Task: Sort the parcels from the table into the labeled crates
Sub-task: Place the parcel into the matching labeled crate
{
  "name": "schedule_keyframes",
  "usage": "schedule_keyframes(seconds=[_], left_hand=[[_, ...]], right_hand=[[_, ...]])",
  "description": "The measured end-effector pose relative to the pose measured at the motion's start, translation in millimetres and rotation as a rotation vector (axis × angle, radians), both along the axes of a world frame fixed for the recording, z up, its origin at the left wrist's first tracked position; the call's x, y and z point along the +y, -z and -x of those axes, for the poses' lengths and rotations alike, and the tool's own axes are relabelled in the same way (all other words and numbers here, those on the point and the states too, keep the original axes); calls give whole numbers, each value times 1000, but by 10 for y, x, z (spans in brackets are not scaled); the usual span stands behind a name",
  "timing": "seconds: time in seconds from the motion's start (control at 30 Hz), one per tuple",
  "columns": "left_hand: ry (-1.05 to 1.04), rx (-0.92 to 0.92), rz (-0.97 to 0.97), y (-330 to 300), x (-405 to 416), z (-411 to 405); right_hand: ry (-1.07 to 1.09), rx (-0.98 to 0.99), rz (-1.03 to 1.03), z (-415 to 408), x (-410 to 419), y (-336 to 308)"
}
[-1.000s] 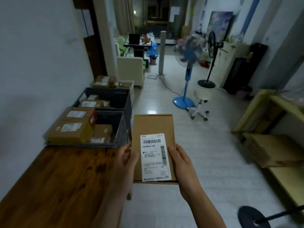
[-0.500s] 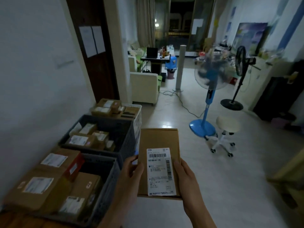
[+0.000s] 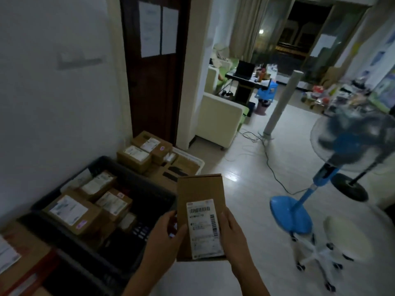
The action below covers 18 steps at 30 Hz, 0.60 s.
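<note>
Cardboard parcel (image 3: pixel 200 201) — gripped between both hands' fingers (image 3: pixel 227 218)

Parcel (image 3: pixel 199 201) right of crate (image 3: pixel 154 195) (boxes inside)

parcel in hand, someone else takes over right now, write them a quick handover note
Left hand: grips the left edge of the parcel.
Right hand: grips its right edge. The parcel is held label up, over the floor just right of the dark crate.
Done: several boxes already lie in the dark crate; more sit in the white crate beyond it by the door.
Left: read the label, which is too blurred to make out here, and drop this parcel in the matching crate. No crate labels are visible, and the table is out of view.
</note>
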<state>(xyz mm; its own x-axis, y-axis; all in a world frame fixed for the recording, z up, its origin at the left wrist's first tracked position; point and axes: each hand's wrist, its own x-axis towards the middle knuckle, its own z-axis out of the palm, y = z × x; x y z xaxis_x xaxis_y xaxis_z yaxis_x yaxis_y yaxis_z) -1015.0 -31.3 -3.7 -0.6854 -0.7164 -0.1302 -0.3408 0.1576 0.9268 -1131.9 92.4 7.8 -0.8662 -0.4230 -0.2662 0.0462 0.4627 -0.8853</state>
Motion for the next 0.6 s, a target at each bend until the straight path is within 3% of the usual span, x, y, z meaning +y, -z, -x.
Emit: schedule_keyframes(seconds=[0.17,0.37,0.6], left_hand=[[151,-166,78,184,-726,950],[194,-502,393,521,-1481,1793],[140,-857,346,1434,-2159,2703]], right_hand=[[-149,41,-144,1287,-958,96],[-362,-60,-226,2290,-2112,594],[-765,-67,-279,3155,-3339,1424]])
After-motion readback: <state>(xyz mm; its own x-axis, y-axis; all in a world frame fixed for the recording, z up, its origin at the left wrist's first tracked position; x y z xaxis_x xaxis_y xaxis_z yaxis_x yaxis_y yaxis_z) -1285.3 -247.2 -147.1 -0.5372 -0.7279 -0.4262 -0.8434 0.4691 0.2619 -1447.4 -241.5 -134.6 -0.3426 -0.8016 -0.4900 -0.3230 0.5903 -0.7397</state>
